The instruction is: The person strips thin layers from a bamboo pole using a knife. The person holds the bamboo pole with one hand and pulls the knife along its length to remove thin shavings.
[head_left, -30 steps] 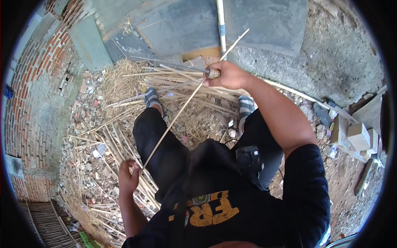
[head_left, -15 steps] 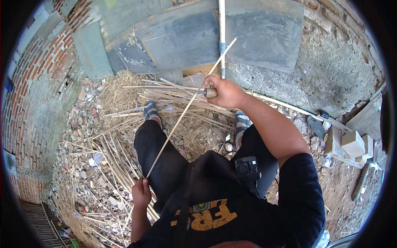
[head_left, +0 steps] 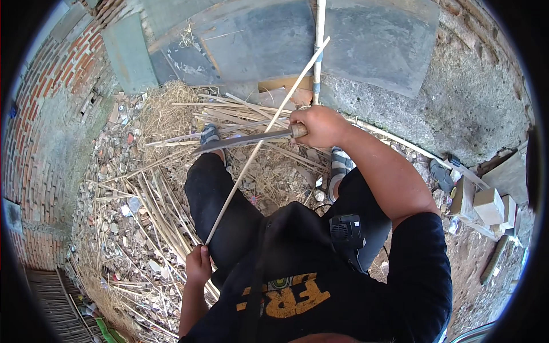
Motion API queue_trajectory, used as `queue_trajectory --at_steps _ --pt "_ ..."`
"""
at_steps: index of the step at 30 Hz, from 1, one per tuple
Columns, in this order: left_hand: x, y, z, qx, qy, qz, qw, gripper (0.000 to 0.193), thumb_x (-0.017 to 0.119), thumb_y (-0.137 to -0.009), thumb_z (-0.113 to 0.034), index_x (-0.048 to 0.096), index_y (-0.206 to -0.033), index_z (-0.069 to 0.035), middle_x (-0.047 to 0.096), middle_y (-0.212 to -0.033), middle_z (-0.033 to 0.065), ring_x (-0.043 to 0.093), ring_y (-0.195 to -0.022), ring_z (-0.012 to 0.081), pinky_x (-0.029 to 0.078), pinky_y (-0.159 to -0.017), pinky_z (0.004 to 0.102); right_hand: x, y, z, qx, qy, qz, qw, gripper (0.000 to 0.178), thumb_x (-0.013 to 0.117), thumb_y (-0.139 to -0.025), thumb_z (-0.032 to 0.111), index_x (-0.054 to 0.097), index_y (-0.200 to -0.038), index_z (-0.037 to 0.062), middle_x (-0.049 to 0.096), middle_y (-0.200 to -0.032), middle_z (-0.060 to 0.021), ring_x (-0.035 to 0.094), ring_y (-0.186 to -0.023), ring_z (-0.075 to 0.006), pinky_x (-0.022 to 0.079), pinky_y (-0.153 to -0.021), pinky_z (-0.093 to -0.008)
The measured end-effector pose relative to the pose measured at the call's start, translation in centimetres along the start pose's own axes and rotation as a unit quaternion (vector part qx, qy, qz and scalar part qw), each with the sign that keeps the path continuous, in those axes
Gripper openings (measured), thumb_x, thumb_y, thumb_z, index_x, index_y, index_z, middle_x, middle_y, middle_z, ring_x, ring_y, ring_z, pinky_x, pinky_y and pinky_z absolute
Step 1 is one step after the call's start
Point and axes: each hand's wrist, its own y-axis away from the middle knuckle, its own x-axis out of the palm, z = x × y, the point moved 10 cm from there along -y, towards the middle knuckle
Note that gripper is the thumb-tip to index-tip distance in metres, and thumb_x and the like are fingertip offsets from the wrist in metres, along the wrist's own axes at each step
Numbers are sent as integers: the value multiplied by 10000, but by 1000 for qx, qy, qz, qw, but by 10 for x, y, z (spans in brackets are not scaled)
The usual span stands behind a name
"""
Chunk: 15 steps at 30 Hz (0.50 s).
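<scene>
My left hand (head_left: 198, 264) is closed on the lower end of a long, thin bamboo strip (head_left: 233, 193), which slants up and to the right across my thigh. In my right hand (head_left: 321, 127) is a machete, its wooden handle (head_left: 298, 131) inside my fist. The long grey blade (head_left: 243, 141) points left and crosses the strip around its middle. Whether the edge touches the strip, I cannot tell. Just beyond the blade, the strip's upper part passes close to my right fingertips.
More bamboo strips (head_left: 163, 214) lie in piles over rubble between and left of my feet. Dry straw (head_left: 171, 111) is heaped at the far left. A white pole (head_left: 319, 54) stands against grey panels (head_left: 374, 46). Pale blocks (head_left: 489, 206) sit at the right, and a brick wall (head_left: 46, 137) rises at left.
My right hand has shifted slightly right and down, and the machete blade now shows plainly across the strip. The strip's upper end has risen a little; my left hand keeps its hold.
</scene>
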Motion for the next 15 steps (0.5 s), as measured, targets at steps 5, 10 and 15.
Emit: queue_trajectory --at_steps 5,10,15 --pt "2 -3 -5 -6 -32 -16 999 412 417 -1057 -299 542 -790 -11 565 -630 232 586 -637 477 424 -567 509 0 -1 6 20 38 6 999 333 734 -802 320 664 -1046 105 709 -851 -150 699 -885 -354 560 -797 -476" --pt "4 2 -12 4 -148 -90 985 330 452 -1037 -274 565 -846 -29 600 -677 233 610 -663 476 448 -584 546 -12 -11 -27 41 77 -32 996 300 713 -812 303 675 -1024 94 714 -863 -157 702 -874 -353 567 -802 -464" --pt "4 7 -6 18 -145 -130 981 298 463 -1030 -279 570 -869 -52 623 -718 225 609 -657 474 456 -591 562 -51 -2 -73 168 -41 -151 973 244 736 -807 228 694 -986 68 705 -864 -186 688 -837 -376 555 -781 -460"
